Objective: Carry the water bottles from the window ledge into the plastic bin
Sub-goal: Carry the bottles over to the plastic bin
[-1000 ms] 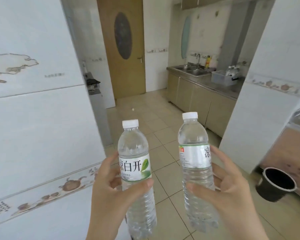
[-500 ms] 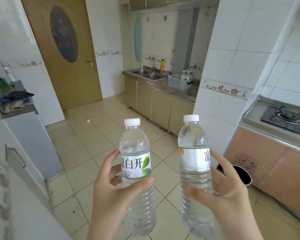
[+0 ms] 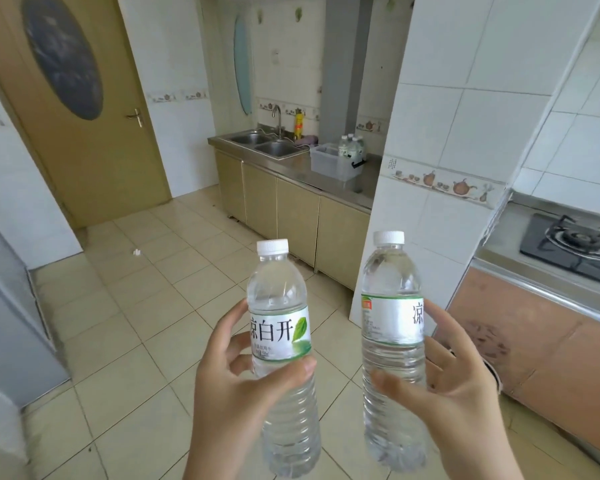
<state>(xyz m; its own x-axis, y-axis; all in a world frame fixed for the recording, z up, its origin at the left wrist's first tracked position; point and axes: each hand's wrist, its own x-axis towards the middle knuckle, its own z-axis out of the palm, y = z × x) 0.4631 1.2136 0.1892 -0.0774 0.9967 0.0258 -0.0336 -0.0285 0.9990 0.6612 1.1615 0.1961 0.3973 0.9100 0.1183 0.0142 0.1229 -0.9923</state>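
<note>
— Left hand [image 3: 236,386]?
— Wrapped round a water bottle [image 3: 283,344], thumb across the front just under the label, fingers behind. Held upright, white cap on.
— Right hand [image 3: 458,386]?
— Gripping a second water bottle [image 3: 392,327] the same way, upright, thumb low on the ribbed part. Apart from the first, not touching.
— Plastic bin [image 3: 329,162]?
— Far ahead on the steel counter [image 3: 326,178], right of the double sink [image 3: 267,143]. Holds a few bottles already [image 3: 350,147], perhaps three; too small to count surely.
— Else?
— Brown door [image 3: 84,109] at left, gas hob [image 3: 575,244] at right, tiled floor [image 3: 136,323] below.
</note>
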